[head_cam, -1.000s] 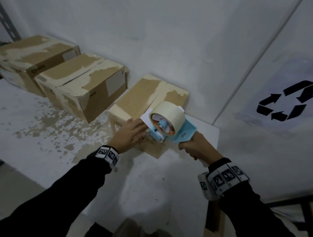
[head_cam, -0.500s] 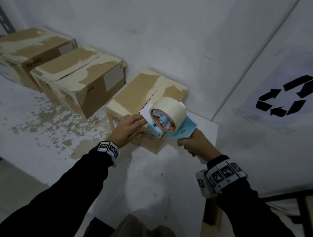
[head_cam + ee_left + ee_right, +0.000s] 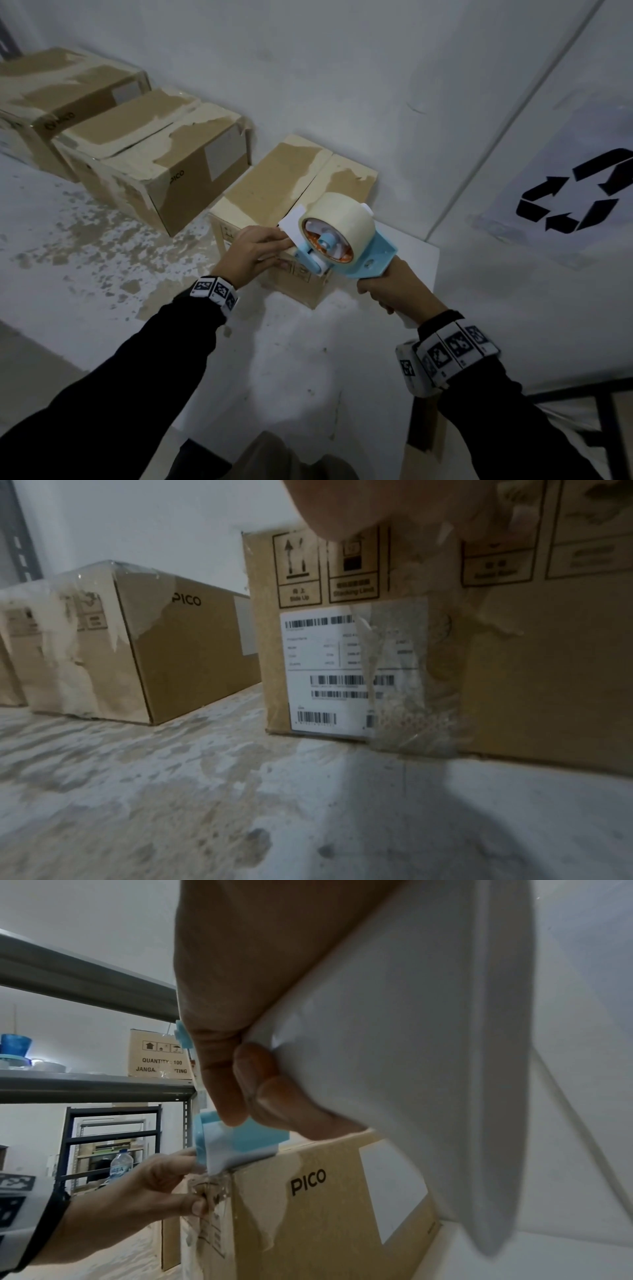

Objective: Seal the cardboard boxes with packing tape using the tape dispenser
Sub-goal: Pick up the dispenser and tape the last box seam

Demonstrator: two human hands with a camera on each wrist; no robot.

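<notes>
Now we hold the tape dispenser [image 3: 342, 246] by its handle in our right hand [image 3: 394, 291], fingers clamped round the grip, at the near top edge of the nearest cardboard box [image 3: 298, 192]. Since a second ago the dispenser has barely shifted. Our left hand [image 3: 253, 253] pinches the tape end at the dispenser's front against the box's near face, anchoring the strip before the pull across the seam.

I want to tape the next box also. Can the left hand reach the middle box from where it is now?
Probably yes. The left hand rests on the near box, and the middle box stands beside it with only bare tabletop between them.
</notes>
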